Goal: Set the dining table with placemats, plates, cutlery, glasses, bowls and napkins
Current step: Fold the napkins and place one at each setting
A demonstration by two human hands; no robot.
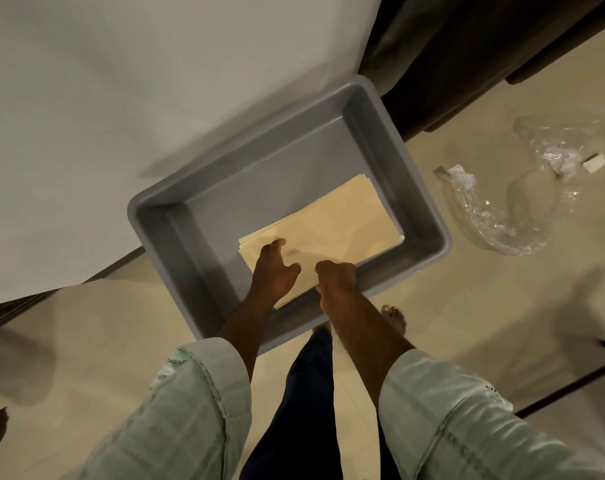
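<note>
A white tabletop (103, 116) fills the upper left, its edge running down toward the lower left; beside it, on the beige floor (103, 341), sits a grey plastic tub (190, 271), one corner tucked under the tabletop's edge; a small stack of cream napkins (339, 223) lies flat on the tub's bottom, toward its right-hand wall; the left hand (275, 271) reaches into the tub, fingers loosely curled and spread, hovering at the near left corner of the stack, and I cannot tell whether the fingertips touch it; just beside it the right hand (335, 277) is curled, apparently pinching the near edge of the napkins; a bare foot (394, 318) shows below the tub; crumpled clear plastic wrap (508, 216) lies on the floor at the right.
</note>
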